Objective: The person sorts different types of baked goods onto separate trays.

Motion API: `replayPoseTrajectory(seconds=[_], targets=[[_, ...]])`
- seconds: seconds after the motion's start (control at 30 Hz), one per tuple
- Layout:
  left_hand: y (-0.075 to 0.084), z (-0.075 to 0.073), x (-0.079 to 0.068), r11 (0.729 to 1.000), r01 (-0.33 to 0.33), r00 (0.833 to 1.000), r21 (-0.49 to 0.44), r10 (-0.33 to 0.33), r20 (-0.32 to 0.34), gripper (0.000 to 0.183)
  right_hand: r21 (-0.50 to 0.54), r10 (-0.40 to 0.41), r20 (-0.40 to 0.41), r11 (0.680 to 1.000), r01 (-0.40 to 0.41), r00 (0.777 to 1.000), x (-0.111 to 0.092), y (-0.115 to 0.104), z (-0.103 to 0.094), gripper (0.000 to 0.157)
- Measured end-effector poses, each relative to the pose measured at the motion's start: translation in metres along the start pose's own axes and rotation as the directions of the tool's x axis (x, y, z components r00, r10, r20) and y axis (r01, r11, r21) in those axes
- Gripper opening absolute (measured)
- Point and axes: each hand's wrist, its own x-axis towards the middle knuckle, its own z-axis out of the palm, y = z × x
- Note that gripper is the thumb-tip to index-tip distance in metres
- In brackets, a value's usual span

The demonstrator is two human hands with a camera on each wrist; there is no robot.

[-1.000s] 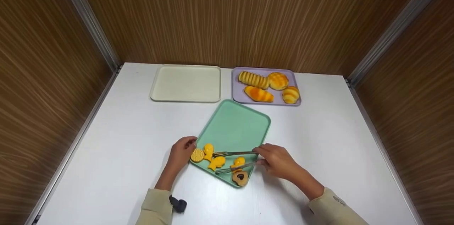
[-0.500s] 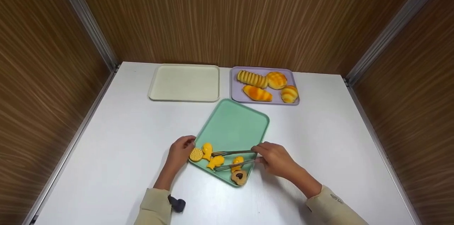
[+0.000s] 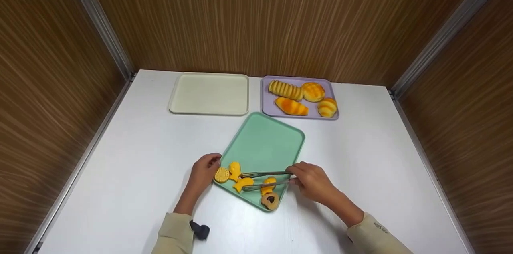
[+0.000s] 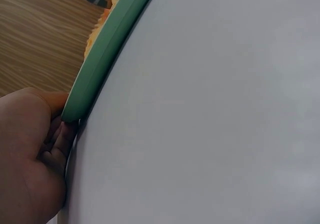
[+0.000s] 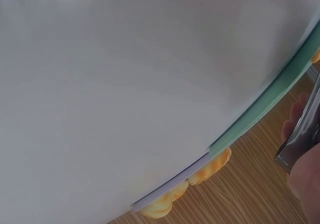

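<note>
In the head view my right hand (image 3: 312, 180) holds metal tongs (image 3: 266, 174) over the near end of a green tray (image 3: 266, 138). Their tips lie either side of the right part of the middle yellow fish-shaped piece (image 3: 242, 184). The lower arm crosses above another yellow fish-shaped piece (image 3: 267, 190). A third fish-shaped piece (image 3: 234, 170) and a round biscuit (image 3: 221, 175) sit by the tray's left corner. At the near corner is a biscuit with a dark heart (image 3: 270, 200). My left hand (image 4: 25, 154) pinches the tray's corner rim, thumb and fingers on its edge.
Behind, a cream tray (image 3: 209, 93) stands left of a lilac tray (image 3: 264, 105), which bears several bread pieces (image 3: 291, 105). The green tray's far corner nearly meets both. Wood-grain panels (image 3: 256, 17) close off the back and sides of the white table (image 3: 360, 146).
The tongs' tips have drawn closer together, the lower arm moving up towards the upper one. My left hand and the trays keep their places.
</note>
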Motion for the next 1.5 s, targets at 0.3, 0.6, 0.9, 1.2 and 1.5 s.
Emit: replayPoseTrajectory(seconds=[0.3,0.6,0.9,1.2,1.5], targets=[[-0.001,0.000,0.000,1.000,-0.003,1.000,-0.005,0.003,-0.008,0.026,0.003,0.036,-0.011,0.999,-0.036,0.999,-0.008,-0.001,0.003,0.032],[-0.001,-0.001,-0.001,1.000,-0.015,1.000,-0.010,0.015,0.000,0.026,0.032,0.077,-0.055,0.997,-0.075,0.996,-0.007,-0.001,0.004,0.030],[-0.001,-0.002,-0.001,1.000,-0.020,1.000,-0.008,0.020,0.002,0.025,0.017,0.107,-0.065,0.994,-0.106,0.992,-0.003,0.002,0.002,0.027],[-0.002,-0.002,0.000,1.000,-0.015,1.000,-0.022,0.015,0.003,0.026,0.019,0.113,-0.119,0.994,-0.111,0.987,0.006,0.009,0.002,0.026],[-0.001,-0.002,-0.001,1.000,-0.011,1.000,-0.022,0.011,0.008,0.026,0.047,0.191,-0.157,0.981,-0.186,0.969,0.013,0.015,-0.001,0.020]])
